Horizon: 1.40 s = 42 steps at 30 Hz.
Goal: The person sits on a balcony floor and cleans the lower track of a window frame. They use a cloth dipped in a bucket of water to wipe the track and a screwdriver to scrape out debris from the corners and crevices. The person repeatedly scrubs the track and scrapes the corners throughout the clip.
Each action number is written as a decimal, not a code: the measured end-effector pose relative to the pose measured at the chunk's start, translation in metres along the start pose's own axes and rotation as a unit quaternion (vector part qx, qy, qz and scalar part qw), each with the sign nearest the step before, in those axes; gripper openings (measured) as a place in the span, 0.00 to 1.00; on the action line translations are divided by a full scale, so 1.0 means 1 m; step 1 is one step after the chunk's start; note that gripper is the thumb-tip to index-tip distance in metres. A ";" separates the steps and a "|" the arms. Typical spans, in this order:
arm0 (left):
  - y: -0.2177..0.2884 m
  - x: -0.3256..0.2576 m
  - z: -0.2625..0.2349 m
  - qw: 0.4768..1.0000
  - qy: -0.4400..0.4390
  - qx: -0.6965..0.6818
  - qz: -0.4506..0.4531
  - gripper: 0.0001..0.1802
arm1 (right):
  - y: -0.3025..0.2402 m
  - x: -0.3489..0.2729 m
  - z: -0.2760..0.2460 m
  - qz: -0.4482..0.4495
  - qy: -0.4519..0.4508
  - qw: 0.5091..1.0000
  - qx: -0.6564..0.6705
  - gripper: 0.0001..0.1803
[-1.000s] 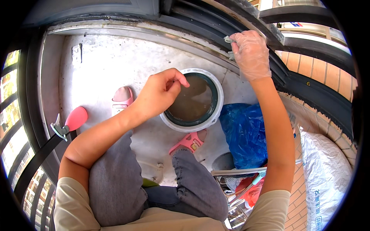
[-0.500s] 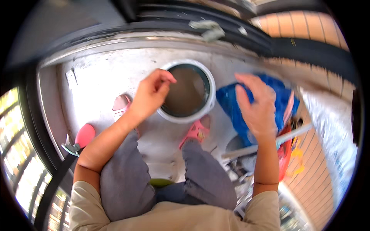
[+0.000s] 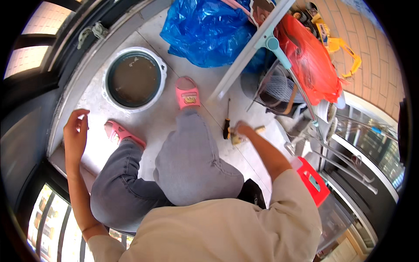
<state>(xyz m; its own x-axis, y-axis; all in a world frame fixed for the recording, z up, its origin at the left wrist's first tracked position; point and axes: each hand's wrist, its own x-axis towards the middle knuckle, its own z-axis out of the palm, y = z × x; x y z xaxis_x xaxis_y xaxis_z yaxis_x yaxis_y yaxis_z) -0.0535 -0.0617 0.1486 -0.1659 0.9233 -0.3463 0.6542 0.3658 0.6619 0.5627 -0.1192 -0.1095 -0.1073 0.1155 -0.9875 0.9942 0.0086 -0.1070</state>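
Note:
My left hand hangs in the air at the left, above the pale floor beside the pink sandal on my left foot. Its fingers are loosely bent, thumb apart, with nothing seen in them. My right hand reaches low to the floor right of my knee, at a small yellowish, brush-like thing that it partly covers. Blur hides whether the fingers close on it. Just left of that hand lies a screwdriver with a black and orange handle. A white-rimmed tub of murky brown water stands in front of my feet.
A blue plastic bag lies ahead. At the right are a metal pole, a red bag, a wire-mesh item and a red plastic stool. A dark window frame runs along the left.
My view has turned toward the right, so the tub now sits farther left. My right hand has dropped from the air near the blue bag to the floor. My left hand has moved away from the tub.

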 end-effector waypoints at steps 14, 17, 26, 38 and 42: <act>-0.002 0.090 -0.006 0.970 0.236 0.050 0.038 0.12 | -0.057 -0.216 -0.002 0.010 0.275 0.919 0.281 0.11; -0.020 0.147 0.007 0.943 0.301 0.121 0.076 0.16 | -0.104 -0.287 -0.061 -0.080 0.272 0.877 0.389 0.16; -0.064 0.196 0.019 0.856 0.407 0.225 0.227 0.10 | -0.378 -0.265 -0.262 -0.398 0.438 0.806 -0.022 0.25; -0.063 0.178 0.049 0.763 0.174 -0.601 -0.162 0.17 | -0.539 -0.218 -0.362 -0.353 0.380 0.796 -0.311 0.21; -0.048 0.189 0.044 0.642 0.145 -0.733 -0.172 0.13 | -0.551 -0.213 -0.366 -0.366 0.379 0.786 -0.324 0.21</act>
<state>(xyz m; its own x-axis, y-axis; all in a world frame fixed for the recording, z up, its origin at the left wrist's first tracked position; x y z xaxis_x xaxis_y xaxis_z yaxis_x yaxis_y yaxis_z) -0.0837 0.0901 0.0226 -0.3838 0.6635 -0.6422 -0.8204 0.0742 0.5670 0.0392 0.2145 0.2022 -0.8620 0.4011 -0.3099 0.4875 0.8233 -0.2906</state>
